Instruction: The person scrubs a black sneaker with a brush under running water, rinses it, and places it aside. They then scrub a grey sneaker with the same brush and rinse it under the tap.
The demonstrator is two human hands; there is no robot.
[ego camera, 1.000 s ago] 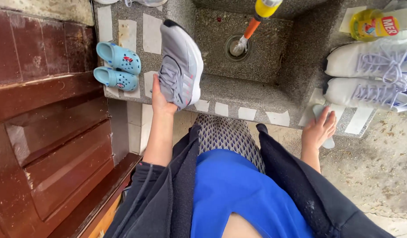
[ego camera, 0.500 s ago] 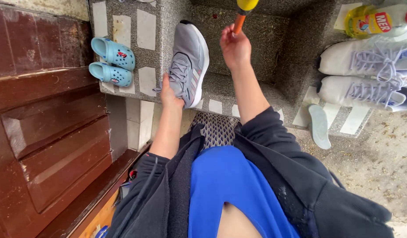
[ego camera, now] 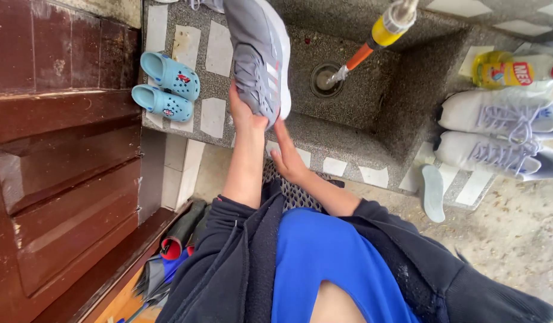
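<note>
Head view: left hand [ego camera: 245, 115] fingers clench the grey sneaker [ego camera: 261, 57] heel, toe pointing away; right hand [ego camera: 286, 157] released.

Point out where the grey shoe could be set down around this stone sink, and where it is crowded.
Free: the sink basin floor around the drain, and the tiled ledge between the small blue clogs and the grey shoe held by the left hand. Crowded: the right ledge, with white sneakers, a yellow bottle and an insole.
</note>
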